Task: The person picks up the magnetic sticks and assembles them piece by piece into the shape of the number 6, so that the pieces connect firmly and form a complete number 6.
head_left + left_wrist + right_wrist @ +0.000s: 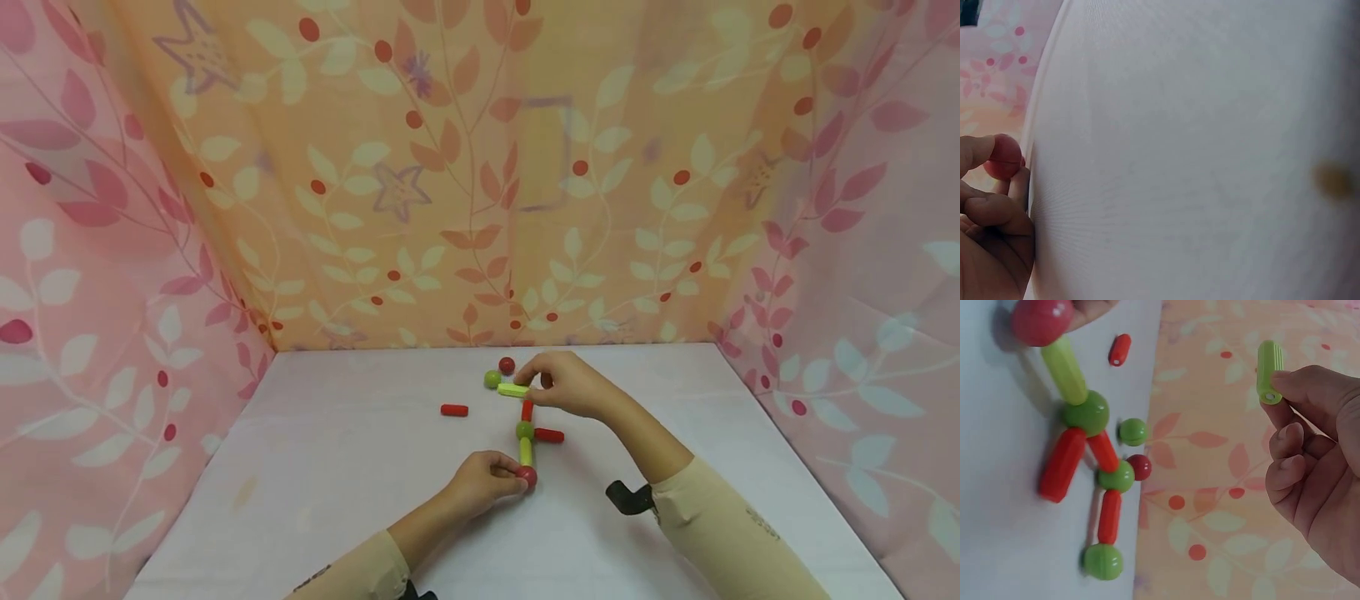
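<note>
My left hand (480, 487) pinches a red ball (527, 477) at the near end of a figure of magnetic rods and balls. From that ball a yellow-green rod (526, 452) runs to a green ball (525, 431), where two red rods (1062, 465) branch off. One branch carries on through a second green ball (1115, 476) and another red rod (1109, 517) to an end green ball (1103, 561). Above the far part of the figure, my right hand (570, 385) pinches a separate yellow-green rod (1269, 372) between thumb and finger, a metal dot showing in its end.
A loose red rod (454, 410) lies left of the figure on the white table (337, 433). Farther back sit a green ball (492, 379) and a red ball (507, 365). Patterned cloth (480, 208) walls enclose the table at the back and both sides.
</note>
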### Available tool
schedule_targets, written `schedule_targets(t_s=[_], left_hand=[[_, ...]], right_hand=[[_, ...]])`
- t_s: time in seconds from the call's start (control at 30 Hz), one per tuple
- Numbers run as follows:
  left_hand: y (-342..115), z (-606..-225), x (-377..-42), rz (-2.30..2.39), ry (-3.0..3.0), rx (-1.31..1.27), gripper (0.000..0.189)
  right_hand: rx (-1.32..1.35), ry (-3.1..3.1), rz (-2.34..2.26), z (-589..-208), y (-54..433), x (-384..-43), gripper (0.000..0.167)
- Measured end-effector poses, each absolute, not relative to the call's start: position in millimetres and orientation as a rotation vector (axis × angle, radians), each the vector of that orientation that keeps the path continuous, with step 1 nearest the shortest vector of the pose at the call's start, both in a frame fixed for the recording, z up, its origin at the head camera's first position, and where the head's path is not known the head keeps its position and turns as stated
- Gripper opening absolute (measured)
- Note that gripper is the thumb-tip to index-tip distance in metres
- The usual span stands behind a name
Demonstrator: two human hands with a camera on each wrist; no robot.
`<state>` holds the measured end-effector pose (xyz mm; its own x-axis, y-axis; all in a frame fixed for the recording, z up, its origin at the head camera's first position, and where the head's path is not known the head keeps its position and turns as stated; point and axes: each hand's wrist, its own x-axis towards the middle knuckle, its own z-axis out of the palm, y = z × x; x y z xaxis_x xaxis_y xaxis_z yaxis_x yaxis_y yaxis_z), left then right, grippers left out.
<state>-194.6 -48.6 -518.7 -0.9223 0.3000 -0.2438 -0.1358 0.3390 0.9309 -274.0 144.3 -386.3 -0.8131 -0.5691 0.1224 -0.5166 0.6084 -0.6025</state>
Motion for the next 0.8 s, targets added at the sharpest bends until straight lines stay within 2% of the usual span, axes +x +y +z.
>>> schedule_targets(t_s=[0.37, 0.8], left_hand=[[-48, -518, -194, 1.605, 2.242, 0.139, 0.03], [-48, -517, -193, 1.612, 2.25, 0.161, 0.03]], right_hand=[[-0.87, 2.779, -1.018, -416, 177, -236, 0.021], [-0.858, 2.701, -1.068, -455, 196, -211, 0.022]])
